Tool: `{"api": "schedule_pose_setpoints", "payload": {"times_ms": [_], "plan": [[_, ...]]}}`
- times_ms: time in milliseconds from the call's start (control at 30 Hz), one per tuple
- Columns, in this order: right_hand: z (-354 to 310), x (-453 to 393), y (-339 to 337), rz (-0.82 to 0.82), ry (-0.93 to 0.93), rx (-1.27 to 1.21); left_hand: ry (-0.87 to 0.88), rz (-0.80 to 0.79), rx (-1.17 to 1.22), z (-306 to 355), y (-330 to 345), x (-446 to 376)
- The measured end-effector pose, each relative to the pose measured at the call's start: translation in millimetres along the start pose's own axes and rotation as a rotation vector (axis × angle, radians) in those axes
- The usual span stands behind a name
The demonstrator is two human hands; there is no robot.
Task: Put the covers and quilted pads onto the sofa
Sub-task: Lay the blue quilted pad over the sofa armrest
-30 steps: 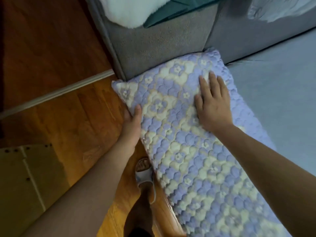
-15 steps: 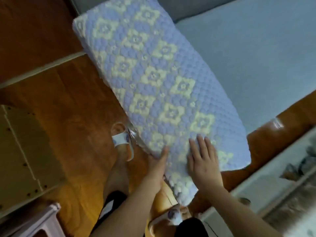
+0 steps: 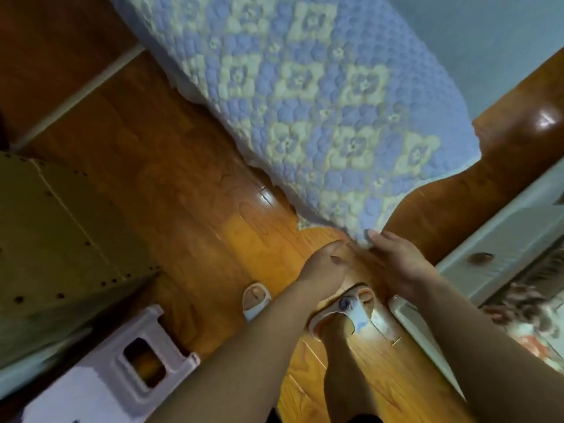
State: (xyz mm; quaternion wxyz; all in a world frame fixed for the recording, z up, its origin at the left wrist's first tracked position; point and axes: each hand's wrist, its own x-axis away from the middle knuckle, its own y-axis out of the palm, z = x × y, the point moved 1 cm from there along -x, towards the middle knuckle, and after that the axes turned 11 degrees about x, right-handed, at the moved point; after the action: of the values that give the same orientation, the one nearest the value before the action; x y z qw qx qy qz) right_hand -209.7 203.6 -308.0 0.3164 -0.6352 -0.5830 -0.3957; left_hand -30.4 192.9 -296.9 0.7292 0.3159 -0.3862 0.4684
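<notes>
The quilted pad (image 3: 308, 96), blue with cream flower shapes, lies over the front of the sofa seat (image 3: 488, 41) and hangs past its edge, its scalloped border running diagonally from upper left to a low corner near the middle of the view. Both hands meet at that corner. The right hand (image 3: 396, 264) has its fingers fairly straight, tips touching the pad's corner; whether it pinches the cloth is hard to tell through the blur. The left hand (image 3: 326, 264) sits just beside it with fingers curled loosely, and what it holds, if anything, cannot be made out. Bare wooden floor (image 3: 171, 166) opens to the left of the pad. Two feet in slippers (image 3: 345, 306) stand below the hands. A plastic stool (image 3: 122, 370) is cut off at lower left.
</notes>
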Motion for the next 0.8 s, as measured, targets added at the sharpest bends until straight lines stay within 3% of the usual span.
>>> {"api": "schedule_pose_setpoints", "payload": {"times_ms": [67,167,300,467,633,800], "plan": [[4,-3,0,0.136,-0.070,0.140,-0.066,0.016,-0.008,-34,-29,13],[-7,14,3,0.354,-0.277,0.135,-0.194,0.113,0.001,-91,-71,24],[-21,33,13,0.508,-0.456,0.285,-0.286,0.159,0.023,-138,-103,35],[-49,77,16,0.568,-0.632,0.054,-0.237,0.134,0.191,-110,-110,56],[-74,81,-3,0.693,-0.621,-0.024,0.023,0.155,-0.082,-47,-114,60],[-73,41,-11,0.497,-0.349,-0.109,0.712,0.266,-0.667,53,-104,54]]}}
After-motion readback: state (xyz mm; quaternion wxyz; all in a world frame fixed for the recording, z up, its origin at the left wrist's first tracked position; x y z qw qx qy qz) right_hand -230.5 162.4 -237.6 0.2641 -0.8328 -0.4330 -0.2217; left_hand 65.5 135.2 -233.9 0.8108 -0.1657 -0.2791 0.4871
